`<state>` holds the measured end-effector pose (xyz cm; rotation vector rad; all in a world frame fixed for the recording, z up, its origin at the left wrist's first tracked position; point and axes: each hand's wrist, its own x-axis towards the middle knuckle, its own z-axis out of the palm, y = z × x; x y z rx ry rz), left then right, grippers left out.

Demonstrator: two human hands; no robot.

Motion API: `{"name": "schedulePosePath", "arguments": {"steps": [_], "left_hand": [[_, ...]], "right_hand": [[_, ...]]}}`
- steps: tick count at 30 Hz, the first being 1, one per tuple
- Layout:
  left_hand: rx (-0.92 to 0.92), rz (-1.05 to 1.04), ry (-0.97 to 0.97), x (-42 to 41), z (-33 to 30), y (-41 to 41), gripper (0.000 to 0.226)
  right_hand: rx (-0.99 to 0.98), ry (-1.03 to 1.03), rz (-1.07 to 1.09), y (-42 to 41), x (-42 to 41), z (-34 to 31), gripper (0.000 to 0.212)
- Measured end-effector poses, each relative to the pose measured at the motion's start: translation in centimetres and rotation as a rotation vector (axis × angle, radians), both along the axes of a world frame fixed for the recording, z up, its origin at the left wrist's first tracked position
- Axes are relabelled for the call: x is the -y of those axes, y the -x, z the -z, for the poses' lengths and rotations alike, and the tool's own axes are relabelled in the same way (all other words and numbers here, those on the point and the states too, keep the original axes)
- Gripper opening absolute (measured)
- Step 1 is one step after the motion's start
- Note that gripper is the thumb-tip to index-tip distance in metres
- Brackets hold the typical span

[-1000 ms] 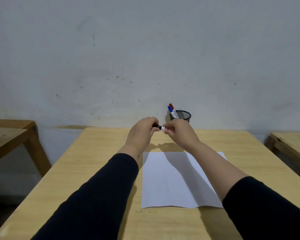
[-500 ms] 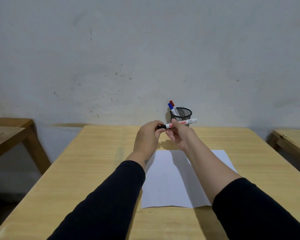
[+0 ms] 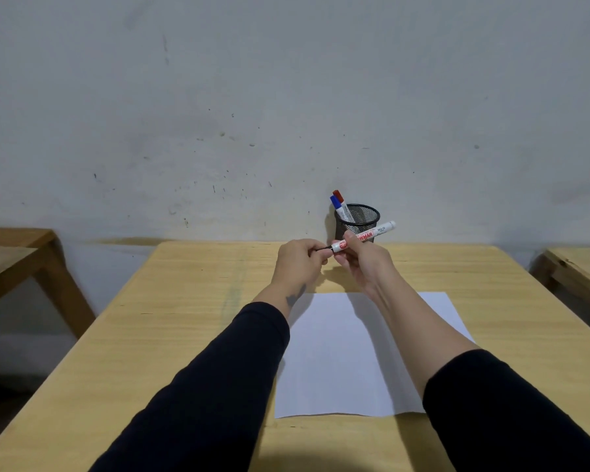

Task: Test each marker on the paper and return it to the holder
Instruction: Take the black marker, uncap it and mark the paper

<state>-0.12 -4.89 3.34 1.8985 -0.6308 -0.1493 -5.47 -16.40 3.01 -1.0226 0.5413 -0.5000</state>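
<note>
Both hands met at 12 o'clock — right hand (image 3: 361, 264) gripped the marker (image 3: 368, 236), left hand (image 3: 300, 264) pinched its cap (image 3: 325, 248); a jerk could ink fingers or drop it.

Left hand (image 3: 298, 264), right hand (image 3: 363, 262) raised, fingers pinched.

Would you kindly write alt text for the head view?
Two hands hold a white marker level above a wooden table: the right hand on its barrel, the left hand at its black cap end. Blank paper lies below; a mesh holder behind has two markers.
</note>
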Motion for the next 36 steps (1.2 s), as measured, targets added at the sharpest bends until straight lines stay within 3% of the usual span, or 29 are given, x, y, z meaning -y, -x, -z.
{"name": "schedulePosePath", "arguments": {"steps": [4, 11, 15, 18, 21, 27, 31, 36], "left_hand": [[-0.151, 0.037, -0.084, -0.7, 1.0, -0.9, 0.017], [0.191, 0.008, -0.528, -0.3, 2.3, -3.0, 0.017], [0.229, 0.081, -0.731, 0.8, 1.7, -3.4, 0.017], [0.241, 0.094, -0.753, 0.8, 1.8, -3.6, 0.022], [0.251, 0.092, -0.724, -0.2, 2.6, -3.8, 0.041], [0.451, -0.003, -0.701, -5.4, 5.5, -2.7, 0.07], [0.407, 0.069, -0.84, -8.0, 6.7, -2.3, 0.087], [0.394, 0.093, -0.837, -8.2, 7.0, -2.2, 0.092]], "right_hand": [[0.013, 0.012, 0.097, 0.7, 2.2, 0.5, 0.016], [-0.065, 0.217, -0.013, 0.8, 3.1, 0.8, 0.016], [-0.068, 0.255, -0.028, 0.4, 2.8, 1.0, 0.019], [-0.074, 0.265, -0.041, 0.3, 2.3, 1.1, 0.021], [-0.068, 0.232, -0.009, 0.0, 1.3, 1.4, 0.02], [-0.044, 0.218, -0.016, -0.7, -2.7, 1.8, 0.021], [0.005, 0.234, -0.079, -1.5, -5.2, 2.4, 0.027], [0.042, 0.183, -0.143, -2.2, -6.8, 3.7, 0.023]]}}
